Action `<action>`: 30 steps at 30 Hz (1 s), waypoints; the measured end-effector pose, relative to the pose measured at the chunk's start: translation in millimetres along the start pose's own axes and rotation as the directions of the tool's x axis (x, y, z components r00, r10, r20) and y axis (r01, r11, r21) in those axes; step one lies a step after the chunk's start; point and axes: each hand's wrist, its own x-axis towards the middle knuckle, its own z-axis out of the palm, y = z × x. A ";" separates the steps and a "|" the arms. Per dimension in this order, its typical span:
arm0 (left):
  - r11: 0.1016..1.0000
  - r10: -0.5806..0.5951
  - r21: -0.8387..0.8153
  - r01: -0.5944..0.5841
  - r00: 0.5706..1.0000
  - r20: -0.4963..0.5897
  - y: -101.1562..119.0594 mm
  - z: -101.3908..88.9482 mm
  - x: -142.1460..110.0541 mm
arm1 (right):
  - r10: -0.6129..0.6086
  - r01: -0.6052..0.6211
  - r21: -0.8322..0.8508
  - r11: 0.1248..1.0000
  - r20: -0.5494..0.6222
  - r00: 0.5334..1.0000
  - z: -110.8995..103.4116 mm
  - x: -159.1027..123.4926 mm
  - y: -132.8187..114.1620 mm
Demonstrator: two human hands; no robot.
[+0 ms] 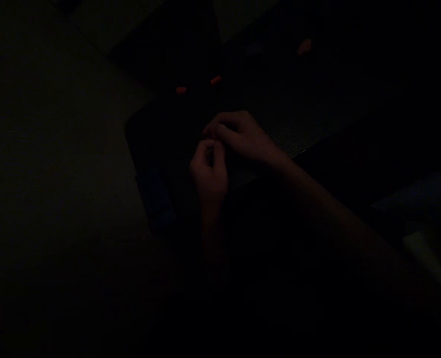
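The picture is very dark. My left hand point(210, 171) and my right hand point(242, 134) meet at the middle of the view, fingers curled and touching each other over a dark flat surface point(156, 149). Whether anything small sits between the fingertips is too dark to tell. My right forearm runs in from the lower right. Beyond the hands lie three small orange pieces: one point(181, 90), a second point(216, 79) and a third point(304, 46) farther right.
A paler floor or tabletop point(56, 174) fills the left side. A ribbed grey patch point(298, 134) shows right of my right hand. A faint bluish shape point(156, 199) lies lower left of the hands, and a pale object point(429, 248) sits at the right edge.
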 end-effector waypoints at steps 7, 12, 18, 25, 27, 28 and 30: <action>1.000 -0.008 -0.002 0.008 1.000 0.011 -1.1 -0.3 -0.1 | 0.002 -0.002 -0.010 1.000 0.007 1.000 -0.6 0.0 -2.2; 1.000 -0.014 -0.014 0.014 1.000 0.010 -2.4 0.2 -0.3 | -0.007 0.007 -0.007 1.000 0.003 1.000 0.2 0.6 0.7; 1.000 -0.002 -0.021 0.002 1.000 0.017 -2.6 -0.4 -0.1 | -0.025 0.025 0.001 1.000 -0.001 1.000 -0.1 0.1 0.4; 0.999 -0.018 -0.027 0.018 1.000 0.019 -1.4 -0.3 0.0 | -0.012 0.012 -0.010 1.000 -0.001 1.000 -0.4 -0.2 -1.2; 0.999 -0.023 -0.023 0.024 0.999 0.023 -1.6 -0.1 -0.1 | -0.001 0.001 -0.013 1.000 -0.003 1.000 -0.3 -0.2 -1.8; 1.000 -0.024 -0.018 0.024 0.999 0.022 -1.8 -0.1 0.0 | 0.005 -0.005 -0.012 1.000 -0.004 1.000 -0.3 -0.2 -2.0; 1.000 -0.020 -0.008 0.020 1.000 0.020 -1.7 0.0 0.0 | 0.012 -0.012 -0.007 1.000 -0.002 1.000 -0.1 -0.2 -1.8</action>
